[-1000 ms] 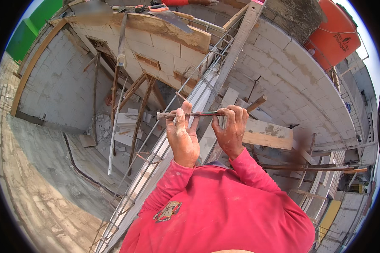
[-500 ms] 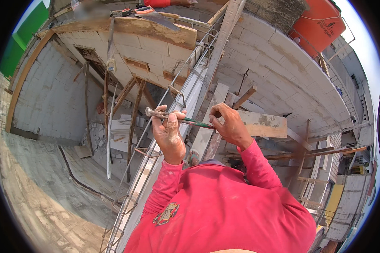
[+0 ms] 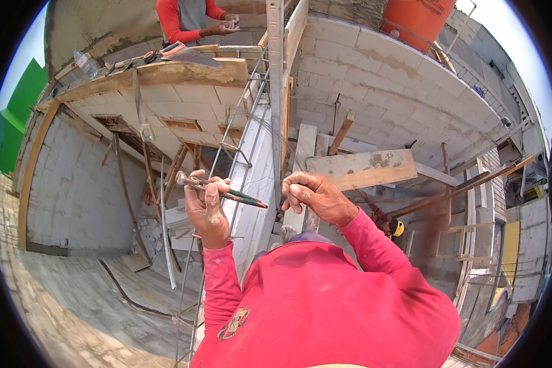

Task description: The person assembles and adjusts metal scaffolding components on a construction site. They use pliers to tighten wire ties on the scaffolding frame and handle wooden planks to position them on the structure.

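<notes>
- Since the earlier head-view frame, both hands have drifted apart: the right hand point(image 3: 316, 196) has let go of the pliers point(image 3: 218, 187), which now sit in the left hand point(image 3: 207, 205) alone.
- Head view: the left hand's fingers are clenched around the pliers; the metal jaws poke out past the fingertips on the outer side, and the green-and-red handles stick out from the thumb side toward the right hand.
- Tips of the handles stop just short of the right hand's knuckles, not touching.
- The right hand's fingers are curled inward, fingertips pinched together; whether they hold anything is too small to tell.
- Just beyond the fingers of both hands runs a rebar cage point(image 3: 245, 132), its thin bars passing between the two hands and up beside a vertical wooden plank point(image 3: 276, 92).
- Past the right hand's fingertips lies a flat wooden board point(image 3: 362, 168) against the grey block wall point(image 3: 380, 86).
- Well above the fingers, another person in a red-sleeved top point(image 3: 193, 17) stands on the upper ledge, hands together.
- An orange tank point(image 3: 417, 18) sits far above the right hand.
</notes>
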Motion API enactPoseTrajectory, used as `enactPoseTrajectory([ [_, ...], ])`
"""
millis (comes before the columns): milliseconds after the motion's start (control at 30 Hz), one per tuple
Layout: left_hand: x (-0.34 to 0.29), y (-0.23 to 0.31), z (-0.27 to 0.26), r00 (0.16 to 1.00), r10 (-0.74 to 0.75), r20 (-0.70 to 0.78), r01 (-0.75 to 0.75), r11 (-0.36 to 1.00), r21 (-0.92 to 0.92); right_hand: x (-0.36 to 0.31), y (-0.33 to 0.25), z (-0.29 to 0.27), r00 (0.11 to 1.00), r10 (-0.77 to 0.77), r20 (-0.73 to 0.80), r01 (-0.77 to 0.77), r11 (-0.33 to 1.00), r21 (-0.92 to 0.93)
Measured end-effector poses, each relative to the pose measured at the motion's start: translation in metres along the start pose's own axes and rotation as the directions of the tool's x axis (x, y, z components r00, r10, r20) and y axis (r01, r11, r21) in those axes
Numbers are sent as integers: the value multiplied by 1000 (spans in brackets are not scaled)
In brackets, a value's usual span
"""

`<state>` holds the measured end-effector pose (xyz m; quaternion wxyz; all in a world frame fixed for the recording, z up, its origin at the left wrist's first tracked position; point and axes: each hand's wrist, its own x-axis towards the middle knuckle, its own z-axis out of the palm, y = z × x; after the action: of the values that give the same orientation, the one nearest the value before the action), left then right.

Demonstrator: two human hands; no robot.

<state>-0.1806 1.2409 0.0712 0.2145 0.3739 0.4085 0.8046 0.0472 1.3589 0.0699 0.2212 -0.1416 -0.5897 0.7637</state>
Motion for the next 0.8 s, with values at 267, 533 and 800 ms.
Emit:
enactPoseTrajectory([
  [267,4,4,1,908,-334,-253,113,776,-620,-19,24,-6,956,282,-83,-281,790,-544],
  [533,5,2,-14,963,-106,-246,92,993,-69,-51,-4,-13,990,43,135,-52,996,66],
  [800,-7,1,10,982,-170,-80,170,985,0,-57,-21,-26,999,25,38,24,443,-896],
])
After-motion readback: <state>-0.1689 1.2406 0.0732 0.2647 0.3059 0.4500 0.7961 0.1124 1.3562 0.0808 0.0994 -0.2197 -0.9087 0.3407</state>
